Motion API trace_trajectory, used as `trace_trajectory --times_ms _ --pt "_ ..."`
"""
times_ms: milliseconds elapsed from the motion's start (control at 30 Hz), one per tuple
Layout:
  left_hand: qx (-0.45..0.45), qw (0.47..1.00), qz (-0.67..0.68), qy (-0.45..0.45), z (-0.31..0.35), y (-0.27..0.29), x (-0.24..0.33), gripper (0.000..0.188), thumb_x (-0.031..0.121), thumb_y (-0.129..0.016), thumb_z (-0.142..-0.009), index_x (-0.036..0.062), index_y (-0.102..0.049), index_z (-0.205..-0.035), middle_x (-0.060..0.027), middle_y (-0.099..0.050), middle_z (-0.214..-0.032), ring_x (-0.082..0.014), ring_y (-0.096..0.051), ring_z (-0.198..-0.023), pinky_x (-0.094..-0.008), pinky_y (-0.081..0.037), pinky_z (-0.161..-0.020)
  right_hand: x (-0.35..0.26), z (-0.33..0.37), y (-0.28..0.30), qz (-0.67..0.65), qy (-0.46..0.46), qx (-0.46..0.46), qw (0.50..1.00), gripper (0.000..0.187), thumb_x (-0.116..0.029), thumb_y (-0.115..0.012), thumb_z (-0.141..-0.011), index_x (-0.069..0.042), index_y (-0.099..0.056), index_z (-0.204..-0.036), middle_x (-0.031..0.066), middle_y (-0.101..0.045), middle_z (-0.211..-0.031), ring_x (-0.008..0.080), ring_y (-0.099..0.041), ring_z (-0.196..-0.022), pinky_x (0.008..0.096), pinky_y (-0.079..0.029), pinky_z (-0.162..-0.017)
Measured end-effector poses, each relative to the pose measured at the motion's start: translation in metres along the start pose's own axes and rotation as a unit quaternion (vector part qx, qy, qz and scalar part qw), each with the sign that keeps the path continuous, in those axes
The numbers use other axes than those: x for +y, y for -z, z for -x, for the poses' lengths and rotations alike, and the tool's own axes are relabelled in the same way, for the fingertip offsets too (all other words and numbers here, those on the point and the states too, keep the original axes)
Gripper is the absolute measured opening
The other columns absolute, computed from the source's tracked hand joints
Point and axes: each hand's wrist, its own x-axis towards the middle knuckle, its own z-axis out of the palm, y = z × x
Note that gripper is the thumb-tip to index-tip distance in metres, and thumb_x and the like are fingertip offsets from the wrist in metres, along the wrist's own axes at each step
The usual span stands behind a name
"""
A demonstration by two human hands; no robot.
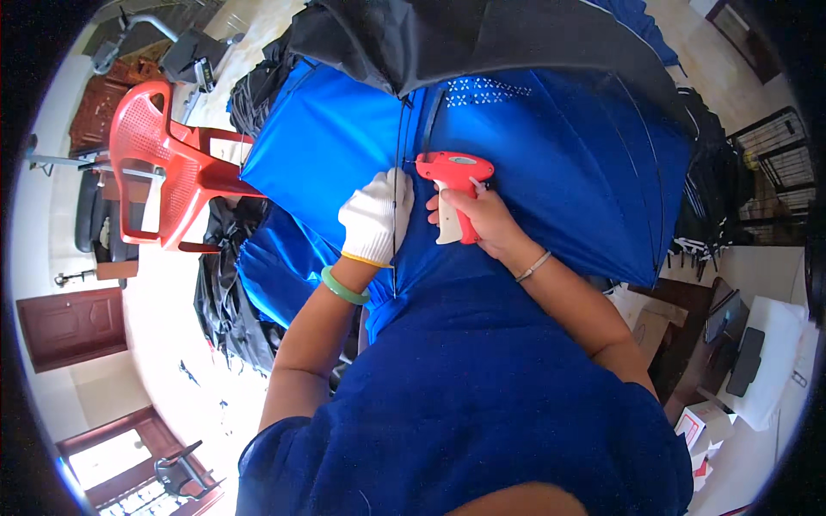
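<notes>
Gripped the red-and-white tagging gun (pixel 452 166) in the right hand (pixel 482 217), with its muzzle (pixel 422 164) pointed left over the middle of the blue umbrella canopy (pixel 559 176). Had the white-gloved left hand (pixel 374 217), curled, just beside the muzzle; could not tell its hold on the canopy. Probably risked pricking those fingers through a slip or early squeeze, or striking the black rib (pixel 399 142) by drifting left. Had black fabric (pixel 516 39) over the canopy's far edge, apt to drag it, and a red plastic chair (pixel 185 172) by its left corner, a possible snag.
</notes>
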Motion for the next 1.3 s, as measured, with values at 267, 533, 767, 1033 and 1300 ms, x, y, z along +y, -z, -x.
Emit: trace_trajectory --times_ms 267,533,767,1033,1300 --pt "-0.009 1.000 0.024 -0.009 0.007 -0.002 0.002 0.014 0.023 -0.051 -0.081 0.0115 -0.052 -0.073 -0.0088 -0.057 -0.066 -0.0290 -0.058 -0.051 -0.0388 -0.043 -0.039 0.007 -0.005 0.002 -0.042 -0.053 -0.026 0.997 0.024 -0.019 -0.055 -0.083 -0.003 -0.052 -0.102 0.0101 -0.061 -0.082 0.0190 -0.061 -0.070 0.0320 -0.052 -0.060" --pt "-0.030 0.993 0.115 0.014 -0.006 0.009 0.003 0.013 0.021 -0.053 -0.081 0.0095 -0.056 -0.087 -0.0151 -0.060 -0.079 -0.0329 -0.060 -0.067 -0.0428 -0.046 -0.053 -0.016 -0.004 0.003 -0.033 -0.078 -0.033 0.996 0.023 -0.020 -0.054 -0.082 0.000 -0.055 -0.092 0.0122 -0.061 -0.078 0.0211 -0.062 -0.071 0.0331 -0.051 -0.066" --pt "-0.125 0.769 0.587 0.221 -0.025 0.101 -0.040 0.037 0.017 -0.054 -0.084 0.0002 -0.051 -0.117 0.0032 -0.045 -0.061 -0.0049 -0.041 -0.046 -0.0179 -0.031 -0.037 -0.161 0.166 0.024 0.086 0.343 0.163 0.921 0.034 -0.023 -0.046 -0.087 0.006 -0.050 -0.104 0.0249 -0.054 -0.110 0.0342 -0.056 -0.097 0.0428 -0.041 -0.091" --pt "-0.197 0.761 0.595 0.166 -0.055 0.093 -0.112 0.034 0.018 -0.051 -0.085 0.0013 -0.052 -0.115 0.0029 -0.047 -0.061 -0.0057 -0.042 -0.044 -0.0178 -0.031 -0.035 -0.147 0.190 0.159 -0.005 0.239 0.270 0.933 0.039 -0.026 -0.049 -0.088 -0.006 -0.039 -0.120 0.0174 -0.057 -0.108 0.0245 -0.060 -0.090 0.0362 -0.050 -0.079" --pt "0.105 0.976 0.022 -0.192 -0.160 0.153 -0.043 0.033 0.022 -0.053 -0.081 0.0031 -0.054 -0.109 -0.0193 -0.057 -0.100 -0.0360 -0.054 -0.093 -0.0400 -0.044 -0.080 -0.064 0.172 0.021 0.161 -0.018 0.035 0.986 0.037 -0.020 -0.058 -0.084 -0.001 -0.048 -0.114 0.0115 -0.062 -0.099 0.0163 -0.061 -0.083 0.0279 -0.050 -0.070"
